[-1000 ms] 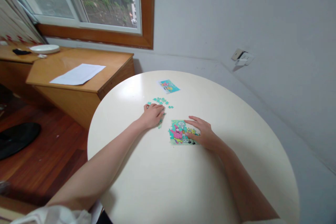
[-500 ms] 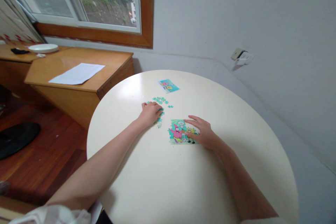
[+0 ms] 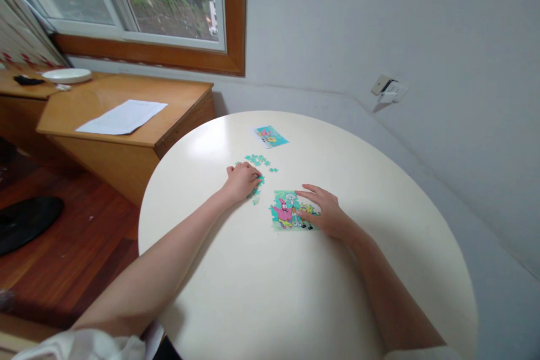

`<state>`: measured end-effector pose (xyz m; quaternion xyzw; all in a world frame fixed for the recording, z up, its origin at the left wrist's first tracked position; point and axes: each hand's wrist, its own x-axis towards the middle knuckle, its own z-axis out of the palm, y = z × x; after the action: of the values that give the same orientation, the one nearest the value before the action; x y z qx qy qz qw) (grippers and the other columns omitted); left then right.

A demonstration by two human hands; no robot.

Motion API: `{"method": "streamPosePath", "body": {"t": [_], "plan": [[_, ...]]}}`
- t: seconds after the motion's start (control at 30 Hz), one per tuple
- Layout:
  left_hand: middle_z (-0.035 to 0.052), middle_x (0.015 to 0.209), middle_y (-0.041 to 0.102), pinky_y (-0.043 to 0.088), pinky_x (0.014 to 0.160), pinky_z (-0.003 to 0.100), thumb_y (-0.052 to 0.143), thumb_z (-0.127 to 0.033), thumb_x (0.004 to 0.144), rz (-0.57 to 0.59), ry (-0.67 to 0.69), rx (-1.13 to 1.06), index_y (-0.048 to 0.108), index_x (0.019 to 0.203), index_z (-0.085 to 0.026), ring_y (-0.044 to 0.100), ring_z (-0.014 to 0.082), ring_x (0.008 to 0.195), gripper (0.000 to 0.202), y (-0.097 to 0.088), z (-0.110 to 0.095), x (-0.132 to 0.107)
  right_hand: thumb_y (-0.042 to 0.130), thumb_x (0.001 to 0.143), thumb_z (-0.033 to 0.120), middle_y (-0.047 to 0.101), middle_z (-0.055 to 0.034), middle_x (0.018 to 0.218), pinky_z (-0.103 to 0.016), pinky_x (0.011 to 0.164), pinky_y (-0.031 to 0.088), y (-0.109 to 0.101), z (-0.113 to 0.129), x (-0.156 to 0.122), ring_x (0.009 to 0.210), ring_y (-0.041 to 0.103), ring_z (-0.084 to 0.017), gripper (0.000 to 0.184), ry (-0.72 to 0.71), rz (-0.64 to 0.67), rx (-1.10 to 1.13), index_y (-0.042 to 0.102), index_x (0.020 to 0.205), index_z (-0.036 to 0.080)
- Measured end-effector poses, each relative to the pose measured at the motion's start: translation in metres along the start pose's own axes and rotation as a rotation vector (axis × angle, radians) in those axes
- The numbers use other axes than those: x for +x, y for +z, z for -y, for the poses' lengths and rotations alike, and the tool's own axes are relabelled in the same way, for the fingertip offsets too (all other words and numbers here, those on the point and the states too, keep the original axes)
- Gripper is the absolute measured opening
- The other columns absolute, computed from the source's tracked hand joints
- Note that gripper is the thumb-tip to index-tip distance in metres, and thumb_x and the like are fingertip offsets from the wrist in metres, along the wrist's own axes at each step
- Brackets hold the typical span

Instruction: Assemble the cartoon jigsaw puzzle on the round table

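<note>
A partly joined jigsaw puzzle with cartoon figures on a green ground lies flat on the round white table. My right hand rests at its right side, fingers spread over that edge and covering part of the picture. To the left, my left hand is curled down among loose green puzzle pieces. Its thumb and forefinger close at a green piece, partly hidden by the fingers. Beyond the pieces lies a small picture card with similar figures.
The round white table stands by a grey wall. At the left is a wooden desk bearing a sheet of paper and a white plate. A wall socket with a plug sits at the right.
Almost nothing differs. The left fingers have shifted very slightly among the loose pieces, showing a bit more green beside them; my right hand stays on the puzzle.
</note>
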<state>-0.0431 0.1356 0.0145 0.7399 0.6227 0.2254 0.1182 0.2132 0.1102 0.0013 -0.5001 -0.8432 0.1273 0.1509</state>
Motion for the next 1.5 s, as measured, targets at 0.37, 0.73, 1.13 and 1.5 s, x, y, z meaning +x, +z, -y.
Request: {"method": "streamPosePath", "body": {"t": [0.37, 0.73, 1.13, 1.5], "plan": [[0.0089, 0.097, 0.065, 0.033, 0.083, 0.046, 0.054, -0.015, 0.073, 0.062, -0.097, -0.044, 0.066, 0.081, -0.018, 0.053, 0.0277, 0.099, 0.014, -0.001, -0.008, 0.000, 0.052, 0.077, 0.053, 0.047, -0.0110, 0.132, -0.050, 0.101, 0.026, -0.001, -0.001, -0.001, 0.122, 0.042, -0.028, 0.050, -0.010, -0.002, 0.029, 0.056, 0.118, 0.026], [0.0048, 0.084, 0.067, 0.033, 0.084, 0.044, 0.051, -0.013, 0.072, 0.091, -0.090, -0.090, 0.060, 0.081, -0.017, 0.059, 0.0227, 0.083, 0.014, -0.002, -0.012, -0.002, 0.052, 0.077, 0.052, 0.048, -0.0110, 0.132, -0.050, 0.100, 0.027, 0.000, -0.001, -0.001, 0.121, 0.043, -0.029, 0.049, -0.013, -0.017, 0.019, 0.057, 0.118, 0.026], [0.0001, 0.077, 0.064, 0.037, 0.084, 0.037, 0.049, -0.011, 0.073, -0.014, -0.009, -0.218, 0.057, 0.079, -0.018, 0.058, 0.0151, 0.075, 0.012, -0.006, -0.013, -0.005, 0.052, 0.077, 0.050, 0.049, -0.0107, 0.131, -0.050, 0.100, 0.029, 0.001, -0.004, 0.000, 0.120, 0.044, -0.028, 0.047, -0.030, -0.025, 0.007, 0.057, 0.118, 0.027], [0.0024, 0.070, 0.065, 0.045, 0.065, 0.024, 0.054, -0.020, 0.075, 0.028, 0.020, -0.572, 0.066, 0.084, -0.013, 0.055, 0.0111, 0.063, 0.016, -0.006, -0.014, 0.000, 0.044, 0.084, 0.039, 0.055, -0.0096, 0.125, -0.047, 0.100, 0.033, 0.004, -0.008, 0.002, 0.117, 0.048, -0.024, 0.038, -0.037, -0.109, 0.091, 0.058, 0.116, 0.025]]}}
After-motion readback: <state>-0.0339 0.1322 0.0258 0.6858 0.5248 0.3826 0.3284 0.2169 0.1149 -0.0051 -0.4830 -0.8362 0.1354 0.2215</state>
